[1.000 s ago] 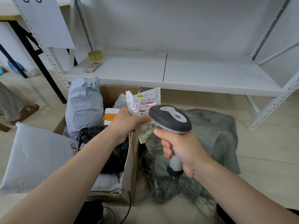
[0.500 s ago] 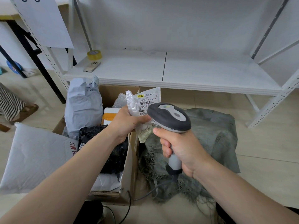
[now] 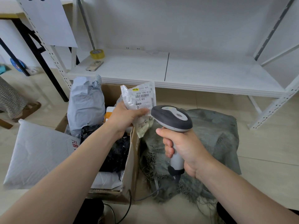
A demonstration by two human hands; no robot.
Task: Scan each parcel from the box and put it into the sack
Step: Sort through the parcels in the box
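Parcel [image 3: 139, 101] was gripped by left hand [image 3: 124, 117], scanner [image 3: 173, 120] by right hand [image 3: 182, 147]; the earlier red beam was gone; sack [image 3: 218, 126], at 4 o'clock, was judged next.

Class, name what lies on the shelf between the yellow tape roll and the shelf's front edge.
A phone, lying flat; the head view shows it.

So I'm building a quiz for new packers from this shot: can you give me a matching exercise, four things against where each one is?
Things
1. clear plastic parcel with a white label
2. grey handheld barcode scanner
3. yellow roll of tape
4. tall grey plastic mailer bag

Places
A. standing in the brown cardboard box
B. on the white shelf
C. gripped in the right hand
D. held in the left hand

Pairs: 1-D, 2-C, 3-B, 4-A
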